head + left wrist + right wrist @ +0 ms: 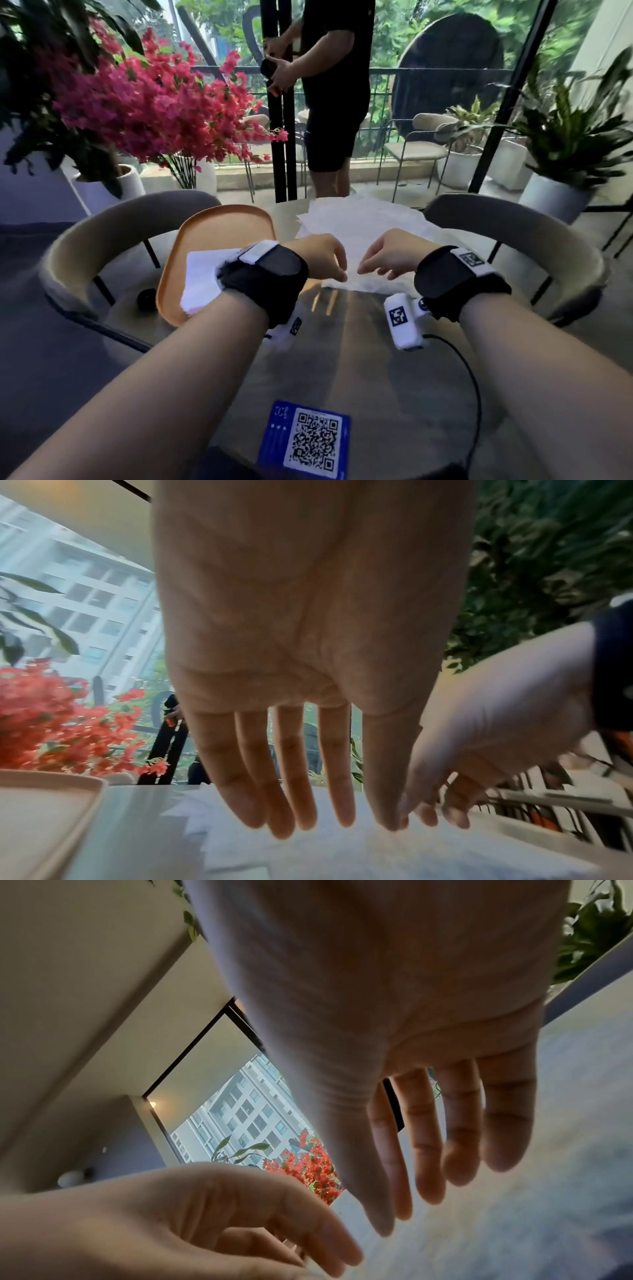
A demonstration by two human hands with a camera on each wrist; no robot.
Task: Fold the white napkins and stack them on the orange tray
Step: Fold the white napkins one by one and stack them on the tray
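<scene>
The left hand (317,255) and the right hand (388,255) hang side by side, close but apart, over the near edge of a loose pile of white napkins (363,222) spread on the tabletop (359,359). In the left wrist view the left hand's fingers (284,777) point down nearly straight and slightly spread, with nothing between them; their tips are just above the white paper, and whether they touch it cannot be told. In the right wrist view the right hand's fingers (459,1123) are likewise relaxed and nearly straight, holding nothing. To the left of the pile, just beside it, lies the orange tray (219,222), and a stack of folded napkins (202,277) rests on its near part, partly hidden by the left wrist strap. A blue card with a QR code (308,438) lies on the tabletop nearest the camera. Two curved-back chairs (102,240) stand at the far side, and beyond them a bush of pink flowers (154,102) and a person in dark clothes (332,85).
</scene>
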